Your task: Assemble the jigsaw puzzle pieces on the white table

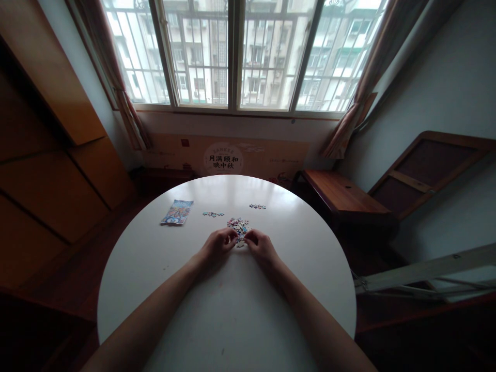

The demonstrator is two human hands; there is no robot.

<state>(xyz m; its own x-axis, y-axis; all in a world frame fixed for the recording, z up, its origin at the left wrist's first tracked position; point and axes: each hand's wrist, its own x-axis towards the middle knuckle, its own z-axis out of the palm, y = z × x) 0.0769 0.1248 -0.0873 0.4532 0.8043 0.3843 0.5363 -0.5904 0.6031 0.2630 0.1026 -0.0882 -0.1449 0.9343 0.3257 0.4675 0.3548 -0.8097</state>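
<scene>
A small heap of jigsaw puzzle pieces (237,225) lies on the round white table (163,310). At the near left edge of the heap is my left hand (220,243), its fingers curled together at the pieces. Opposite it, my right hand (261,245) has thumb and fingers pinched at the near right side. A few puzzle pieces (241,243) show between the fingertips. What each hand grips is too small to make out clearly.
Short rows of puzzle pieces lie behind the heap, a left row (213,214) and a right row (257,206). A colourful printed sheet (178,212) rests at the left. Beyond the table stand a wooden bench (341,188) and a barred window (232,57).
</scene>
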